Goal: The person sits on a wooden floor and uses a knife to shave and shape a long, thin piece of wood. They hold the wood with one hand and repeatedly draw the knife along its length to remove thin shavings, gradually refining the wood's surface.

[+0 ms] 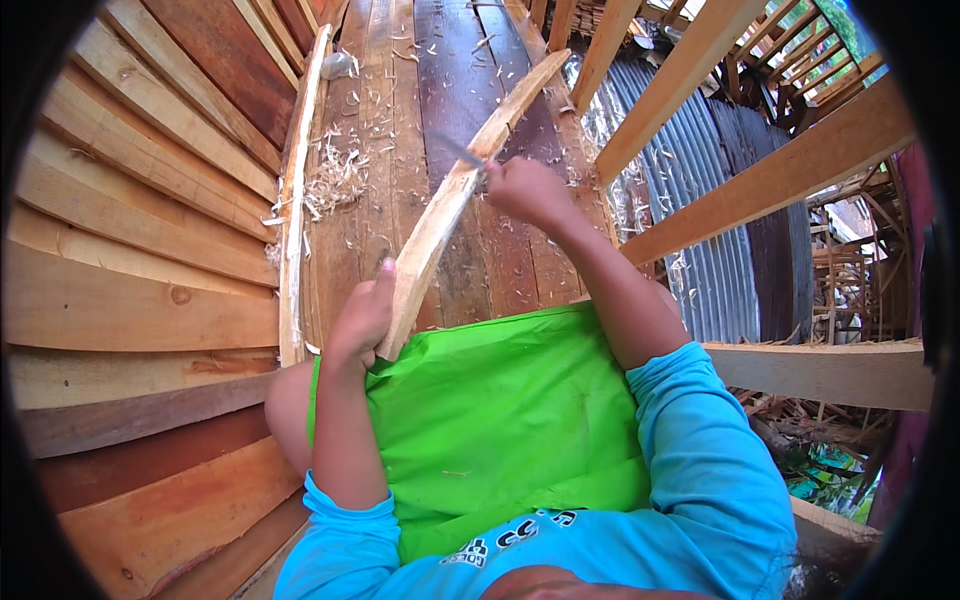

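A floor of dark, weathered wooden planks (400, 150) runs away from the person, scattered with pale curled wood shavings (335, 180) that lie thickest toward the left. Along the left side rises a wall of stacked reddish-brown and tan boards (140, 250), and to the right grey corrugated metal sheeting (700, 200) shows beneath pale timber rails (790, 170) that cross it at a slant. A bright green cloth (500, 420) covers the person's lap, below sleeves of a light blue shirt (700, 470). A second thin, pale, rough-edged strip of wood (295, 190) lies on the floor beside the wall, well apart from both hands. Across the lap cloth and out over the floor slants a long, pale, freshly shaved wooden slat (470, 170), its near end resting at the cloth's edge and its far end reaching toward the upper right. The left hand (362, 320) is wrapped around the slat's near end, thumb up along its face. The right hand (525, 190) is closed in a fist around the handle of a small knife with a thin grey blade (462, 155), which appears to lie against the slat's edge about midway along it, though the contact is hard to make out.
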Motion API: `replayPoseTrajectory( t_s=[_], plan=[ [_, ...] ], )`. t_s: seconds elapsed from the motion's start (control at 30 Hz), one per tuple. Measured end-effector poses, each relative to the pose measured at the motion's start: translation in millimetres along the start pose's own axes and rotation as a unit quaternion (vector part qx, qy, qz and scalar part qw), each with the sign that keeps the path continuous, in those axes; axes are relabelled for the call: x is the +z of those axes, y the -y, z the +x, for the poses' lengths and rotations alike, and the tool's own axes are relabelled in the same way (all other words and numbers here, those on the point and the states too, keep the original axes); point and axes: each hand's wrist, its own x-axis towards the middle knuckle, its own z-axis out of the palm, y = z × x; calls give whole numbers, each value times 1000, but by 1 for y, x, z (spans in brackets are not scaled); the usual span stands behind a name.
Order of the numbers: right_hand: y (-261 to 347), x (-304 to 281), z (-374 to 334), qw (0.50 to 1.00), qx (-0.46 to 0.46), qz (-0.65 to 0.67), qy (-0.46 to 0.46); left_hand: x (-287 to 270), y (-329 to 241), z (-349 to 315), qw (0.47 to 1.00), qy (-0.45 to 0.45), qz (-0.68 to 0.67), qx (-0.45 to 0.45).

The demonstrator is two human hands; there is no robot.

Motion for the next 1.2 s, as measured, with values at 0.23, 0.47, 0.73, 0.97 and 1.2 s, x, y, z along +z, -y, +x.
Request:
replayPoseTrajectory(
  t_s=[0.23, 0.47, 0.73, 0.97, 1.2],
  plan=[
    [13, 1, -12, 997, 1, -1, 78, 1, 1, -1, 1000, -7, -5, -7],
    [13, 3, -18, 994, -55, -6, 96, 1, -3, -2, 1000, -11, -21, 11],
    [29, 1, -33, 993, -66, 9, 100, 2, -2, 0, 1000, -9, -24, 3],
    [32, 23, -39, 997, -62, -11, 43, -3, 0, 2, 1000, 9, 4, -23],
    [27, 13, -37, 997, -37, 21, 58, 3, -3, 1, 1000, -11, 8, 0]
  ],
)
